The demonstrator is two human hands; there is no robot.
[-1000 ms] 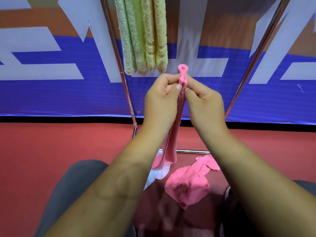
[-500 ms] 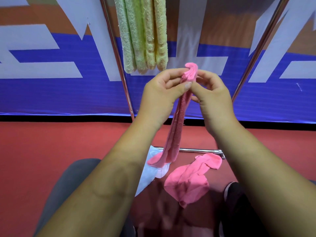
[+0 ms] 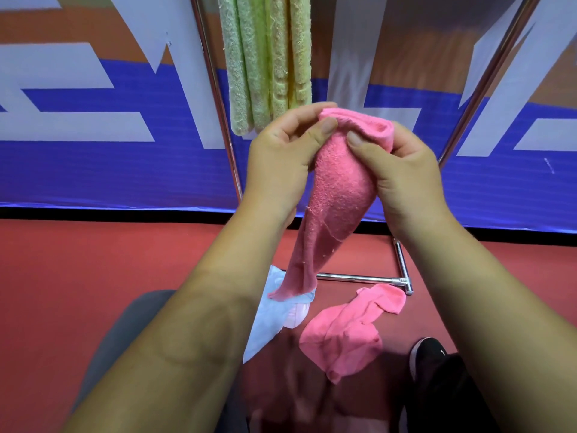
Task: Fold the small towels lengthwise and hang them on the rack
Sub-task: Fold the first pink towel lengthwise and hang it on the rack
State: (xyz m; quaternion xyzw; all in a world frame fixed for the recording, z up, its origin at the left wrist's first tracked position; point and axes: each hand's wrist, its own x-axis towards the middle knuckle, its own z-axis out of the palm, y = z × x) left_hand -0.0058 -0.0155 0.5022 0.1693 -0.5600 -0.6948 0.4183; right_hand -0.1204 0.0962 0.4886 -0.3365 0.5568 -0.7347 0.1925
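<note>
A pink towel (image 3: 337, 195) hangs down from both my hands, wide at the top and narrowing to a tail near the floor. My left hand (image 3: 281, 160) pinches its top left edge between thumb and fingers. My right hand (image 3: 396, 170) pinches the top right edge. Behind them, several green and yellow folded towels (image 3: 268, 57) hang from the chrome rack (image 3: 215, 89), whose top bar is out of frame. A second pink towel (image 3: 346, 332) lies crumpled on the floor.
A pale blue and white cloth (image 3: 268, 320) lies on the red floor under the held towel's tail. The rack's chrome foot bar (image 3: 359, 279) runs across the floor. My grey-clad knee (image 3: 125, 339) and a black shoe (image 3: 427, 357) are at the bottom.
My hands have moved apart and spread the top of the pink towel from a bunched strip into a wider band. The view has shifted slightly left.
</note>
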